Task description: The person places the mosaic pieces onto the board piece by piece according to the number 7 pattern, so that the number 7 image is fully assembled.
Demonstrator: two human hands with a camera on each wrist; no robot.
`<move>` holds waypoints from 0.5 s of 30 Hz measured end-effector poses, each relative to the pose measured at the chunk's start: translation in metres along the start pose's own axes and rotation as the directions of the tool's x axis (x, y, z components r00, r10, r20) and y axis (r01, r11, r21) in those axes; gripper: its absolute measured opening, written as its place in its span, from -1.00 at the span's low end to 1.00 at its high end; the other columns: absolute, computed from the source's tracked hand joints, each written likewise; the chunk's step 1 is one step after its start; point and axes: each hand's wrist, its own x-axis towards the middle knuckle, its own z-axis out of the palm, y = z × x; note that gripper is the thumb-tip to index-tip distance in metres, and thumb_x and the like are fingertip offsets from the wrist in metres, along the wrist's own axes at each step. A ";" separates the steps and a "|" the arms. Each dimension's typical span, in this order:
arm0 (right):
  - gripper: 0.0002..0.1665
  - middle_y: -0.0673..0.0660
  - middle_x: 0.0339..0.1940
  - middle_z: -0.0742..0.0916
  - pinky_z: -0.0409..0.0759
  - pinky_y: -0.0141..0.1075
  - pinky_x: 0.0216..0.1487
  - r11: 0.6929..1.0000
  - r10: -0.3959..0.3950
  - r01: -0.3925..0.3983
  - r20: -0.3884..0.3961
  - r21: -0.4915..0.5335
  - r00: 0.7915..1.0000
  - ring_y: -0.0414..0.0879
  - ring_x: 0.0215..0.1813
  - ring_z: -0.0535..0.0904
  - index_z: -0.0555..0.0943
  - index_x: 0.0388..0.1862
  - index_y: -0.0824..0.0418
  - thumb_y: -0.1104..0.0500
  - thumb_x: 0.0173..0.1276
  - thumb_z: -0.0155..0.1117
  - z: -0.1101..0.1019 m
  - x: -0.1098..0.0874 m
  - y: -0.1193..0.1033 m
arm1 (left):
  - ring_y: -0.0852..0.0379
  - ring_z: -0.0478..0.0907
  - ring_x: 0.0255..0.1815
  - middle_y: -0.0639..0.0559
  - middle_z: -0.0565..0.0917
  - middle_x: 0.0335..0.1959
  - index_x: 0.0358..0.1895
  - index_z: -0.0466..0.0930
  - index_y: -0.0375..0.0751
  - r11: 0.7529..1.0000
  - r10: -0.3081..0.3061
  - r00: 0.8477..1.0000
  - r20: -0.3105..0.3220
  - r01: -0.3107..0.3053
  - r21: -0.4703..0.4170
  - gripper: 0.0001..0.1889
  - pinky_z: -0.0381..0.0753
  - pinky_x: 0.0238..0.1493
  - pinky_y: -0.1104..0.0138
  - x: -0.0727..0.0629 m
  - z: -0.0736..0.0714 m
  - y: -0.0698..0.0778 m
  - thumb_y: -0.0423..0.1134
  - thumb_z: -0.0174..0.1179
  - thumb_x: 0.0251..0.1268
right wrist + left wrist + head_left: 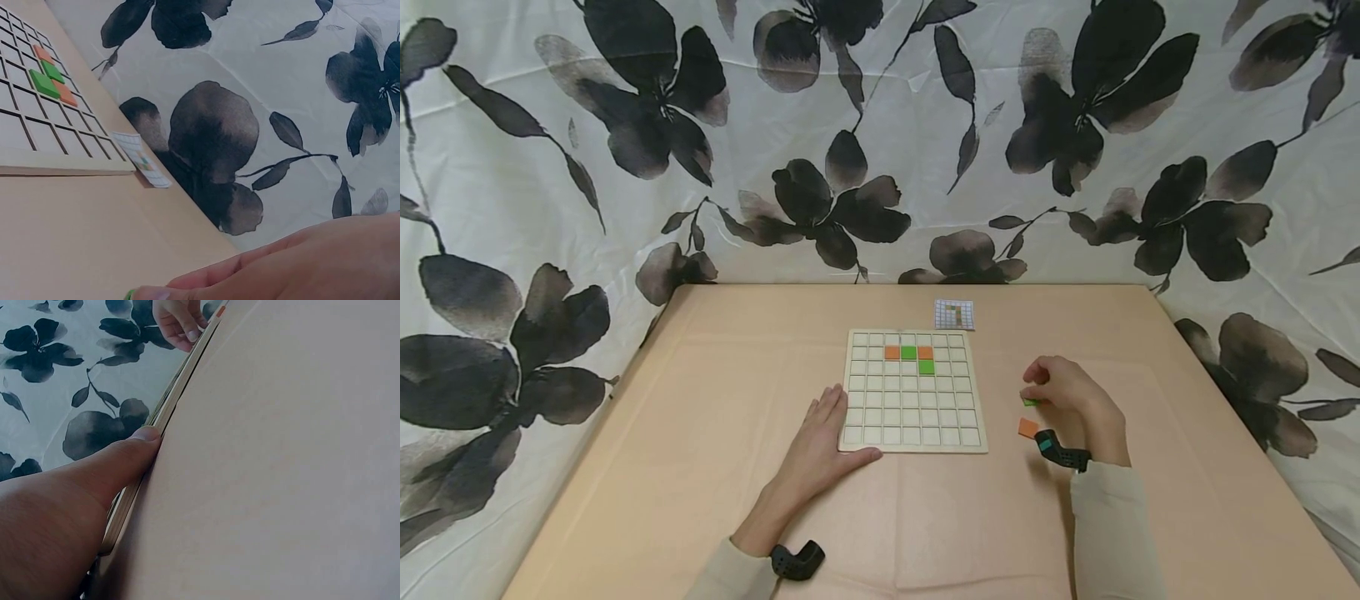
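Observation:
A pale grid board [917,451] lies on the table, its square cells marked by dark lines. In an upper row sit an orange tile [892,353], a green tile [908,353] and another orange tile; a second green tile [926,367] lies below the right orange one. My left hand [815,446] rests against the board's left edge, fingers straight, thumb along the near edge. Right of the board, my right hand [1073,388] pinches a green tile [1030,402] between thumb and fingers, low over the table. Only that tile's edge shows in the right wrist view.
One loose orange tile [1027,428] lies on the table near my right wrist. Behind the board is a small printed grid card [954,315] with a coloured pattern. A flower-printed cloth [880,125] hangs beyond the table's far edge [775,286].

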 end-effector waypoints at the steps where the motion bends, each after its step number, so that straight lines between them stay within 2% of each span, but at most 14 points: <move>1: -0.60 0.24 -0.14 0.65 0.62 -0.16 -0.05 1.000 -0.006 0.006 0.005 0.001 1.000 0.07 -0.10 0.51 0.58 0.01 0.34 0.15 0.31 0.43 -0.001 0.000 0.001 | -0.15 -0.04 0.67 -0.28 0.11 0.61 0.55 0.10 -0.41 1.000 -0.002 1.000 0.002 0.002 0.000 0.17 -0.07 0.71 0.06 0.000 0.000 0.000 0.36 0.35 0.06; 8: -0.51 0.23 -0.13 0.63 0.59 -0.13 0.01 0.997 -0.069 0.068 0.057 0.021 0.996 0.07 -0.08 0.49 0.55 0.04 0.37 0.19 0.21 0.50 -0.007 -0.007 0.008 | -0.16 -0.03 0.67 -0.29 0.13 0.60 0.54 0.11 -0.41 1.000 0.002 1.000 -0.002 -0.002 -0.001 0.17 -0.06 0.71 0.06 0.000 -0.002 0.001 0.36 0.36 0.06; 15: -0.60 0.25 -0.17 0.63 0.60 -0.18 -0.05 0.998 -0.041 0.038 0.065 0.045 0.997 0.05 -0.13 0.50 0.53 0.01 0.40 0.34 0.22 0.42 -0.011 -0.012 0.011 | -0.15 -0.03 0.67 -0.29 0.13 0.60 0.55 0.11 -0.40 1.000 -0.005 1.000 0.002 0.005 0.001 0.17 -0.06 0.71 0.06 0.000 -0.002 0.002 0.36 0.36 0.06</move>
